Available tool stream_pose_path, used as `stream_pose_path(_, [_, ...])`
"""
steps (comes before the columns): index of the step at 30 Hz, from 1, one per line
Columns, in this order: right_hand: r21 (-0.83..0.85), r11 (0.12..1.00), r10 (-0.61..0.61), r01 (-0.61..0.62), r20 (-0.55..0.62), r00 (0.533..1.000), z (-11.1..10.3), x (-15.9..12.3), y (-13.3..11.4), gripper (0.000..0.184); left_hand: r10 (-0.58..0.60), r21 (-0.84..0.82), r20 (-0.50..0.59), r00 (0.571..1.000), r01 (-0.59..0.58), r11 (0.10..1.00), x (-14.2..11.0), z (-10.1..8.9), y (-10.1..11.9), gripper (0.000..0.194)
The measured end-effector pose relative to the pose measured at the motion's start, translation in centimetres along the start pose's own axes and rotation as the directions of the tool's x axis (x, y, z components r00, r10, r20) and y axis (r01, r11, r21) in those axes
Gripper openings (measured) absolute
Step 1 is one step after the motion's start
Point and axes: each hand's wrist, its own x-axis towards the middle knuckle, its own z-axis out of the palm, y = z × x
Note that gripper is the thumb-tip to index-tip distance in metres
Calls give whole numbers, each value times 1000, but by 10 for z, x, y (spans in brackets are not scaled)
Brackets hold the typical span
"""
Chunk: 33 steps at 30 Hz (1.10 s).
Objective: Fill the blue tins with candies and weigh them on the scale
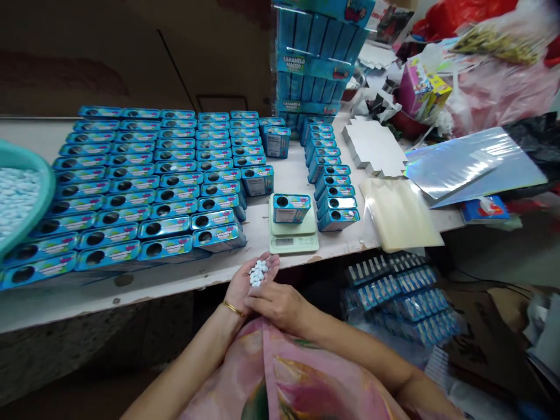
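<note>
My left hand [245, 283] lies palm up near the table's front edge, cupping a small heap of white candies [258, 273]. My right hand [277, 303] rests just below and to the right of it, fingers curled and touching the left palm. Straight ahead a blue tin [291, 207] with a round hole in its top stands on a small pale green scale [293, 236].
Many rows of like blue tins [149, 181] cover the white table [175, 280] on the left, more rows [332, 186] on the right. A teal basin of white candies [20, 195] sits far left. Stacked blue boxes [315, 64], plastic bags [398, 213], holographic sheets [468, 163] lie behind.
</note>
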Motion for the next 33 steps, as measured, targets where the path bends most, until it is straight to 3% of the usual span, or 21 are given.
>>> stream_pose_path(4, [143, 987, 81, -68, -88, 993, 9, -10, 6, 25, 37, 24, -26, 999, -36, 999, 1, 2, 2, 22])
stream_pose_path(8, [242, 962, 179, -126, -213, 960, 4, -17, 11, 24, 27, -1, 2, 1000, -27, 1000, -1, 2, 1, 24])
stream_pose_path(12, [277, 946, 237, -167, -243, 941, -2, -20, 8, 23, 4, -21, -71, 997, -6, 1000, -5, -1, 1, 23])
stream_pose_path(16, [212, 963, 215, -164, -249, 944, -6, -20, 9, 24, 21, -46, -105, 994, -26, 999, -16, -6, 3, 21])
stream_pose_path(22, [35, 921, 390, -389, -154, 908, -1, -15, 28, 29, 108, -52, -190, 976, -120, 991, -31, -29, 15, 21])
stream_pose_path(26, [-232, 925, 320, -301, 47, 946, 14, 7, 30, 28, 130, -50, -192, 973, -142, 989, -33, -38, 18, 23])
stream_pose_path(29, [-321, 924, 266, -208, 152, 952, 10, 21, 27, 18, 134, -43, -178, 975, -144, 989, -34, -38, 17, 23])
stream_pose_path(31, [-308, 933, 222, -189, 75, 972, -9, 27, 27, 20, 130, -50, -184, 974, -141, 989, -35, -36, 17, 22])
stream_pose_path(33, [-298, 932, 189, -207, -88, 978, -40, 36, 32, 24, 116, -60, -198, 973, -130, 990, -36, -35, 17, 20])
